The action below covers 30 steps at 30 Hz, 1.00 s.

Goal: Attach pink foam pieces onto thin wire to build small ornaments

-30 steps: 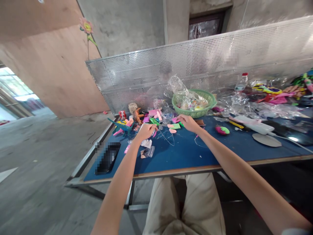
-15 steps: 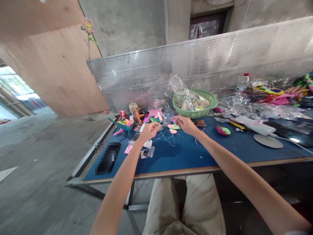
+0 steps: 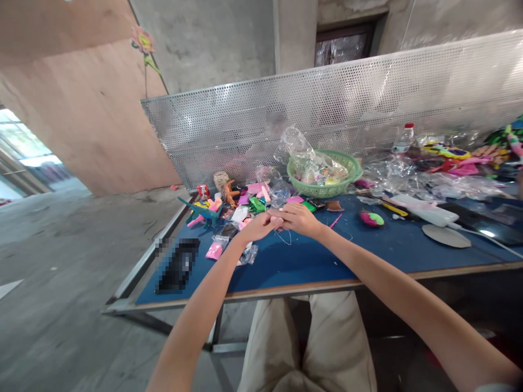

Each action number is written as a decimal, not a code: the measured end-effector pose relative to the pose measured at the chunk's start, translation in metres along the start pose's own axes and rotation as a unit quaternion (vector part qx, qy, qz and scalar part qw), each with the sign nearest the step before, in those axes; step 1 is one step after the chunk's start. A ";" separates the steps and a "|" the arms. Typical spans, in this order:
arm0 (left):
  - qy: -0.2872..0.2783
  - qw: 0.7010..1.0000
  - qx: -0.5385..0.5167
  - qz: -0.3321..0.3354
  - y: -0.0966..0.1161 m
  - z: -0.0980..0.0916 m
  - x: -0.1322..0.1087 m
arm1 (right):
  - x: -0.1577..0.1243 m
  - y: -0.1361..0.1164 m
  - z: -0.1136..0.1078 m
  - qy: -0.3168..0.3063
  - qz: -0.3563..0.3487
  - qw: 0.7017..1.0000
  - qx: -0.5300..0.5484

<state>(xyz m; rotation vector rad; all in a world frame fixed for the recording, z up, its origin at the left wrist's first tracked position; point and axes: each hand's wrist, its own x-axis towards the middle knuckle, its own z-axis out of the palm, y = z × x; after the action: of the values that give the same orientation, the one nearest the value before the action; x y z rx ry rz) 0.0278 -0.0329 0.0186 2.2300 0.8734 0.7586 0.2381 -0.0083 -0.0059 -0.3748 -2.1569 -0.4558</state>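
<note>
My left hand [image 3: 260,226] and my right hand [image 3: 300,219] meet above the blue table, their fingertips touching. Both are closed in a pinch. A thin pale wire [image 3: 290,238] loops out below the fingers, and a bit of it seems to rise above the left fingertips. What sits between the right fingers is hidden. Just behind the hands lie a green clay piece [image 3: 257,204] and pink packets. Left of them are a teal dinosaur figure [image 3: 207,213] and a pink packet [image 3: 214,250] in clear plastic.
A green basket [image 3: 321,189] holding clear bags stands behind my right hand. Farther right are a pink-and-green clay lump [image 3: 371,219], a yellow cutter [image 3: 395,209], a white power strip [image 3: 427,209] and crumpled plastic. A perforated metal screen [image 3: 229,120] runs along the back. A dark, blurred-out object [image 3: 177,267] lies front left.
My hands have come together from apart, the right moving left and the left moving slightly right. The pink and green pieces between them are now covered.
</note>
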 end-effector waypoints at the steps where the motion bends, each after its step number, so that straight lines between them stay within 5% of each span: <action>1: -0.026 0.999 -0.034 -0.001 0.001 -0.001 0.000 | 0.000 0.000 0.000 0.008 -0.007 1.000 0.004; 8: -0.102 0.980 -0.169 -0.041 0.013 -0.012 -0.004 | 0.000 0.000 -0.006 0.014 0.008 0.999 0.049; 13: -0.020 0.993 -0.118 -0.014 0.003 -0.020 -0.004 | 0.002 0.000 -0.013 0.034 0.104 0.988 0.110; 15: 0.084 0.995 -0.061 0.007 -0.006 -0.025 -0.004 | 0.002 0.006 -0.016 0.098 0.231 0.958 0.142; 19: 0.267 0.961 0.058 0.034 -0.024 -0.039 -0.006 | -0.004 0.035 -0.019 0.244 0.439 0.835 0.227; 24: 0.213 0.971 0.109 -0.001 -0.035 -0.042 -0.010 | -0.014 0.062 -0.014 0.265 0.490 0.776 0.295; 30: 0.172 0.984 0.039 -0.003 -0.035 -0.035 -0.006 | -0.015 0.058 -0.013 0.266 0.501 0.738 0.366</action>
<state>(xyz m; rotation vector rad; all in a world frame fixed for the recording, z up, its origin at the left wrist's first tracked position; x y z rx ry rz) -0.0130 -0.0052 0.0147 2.1969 1.0864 1.1480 0.2806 0.0360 0.0001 -0.7515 -1.1464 0.8045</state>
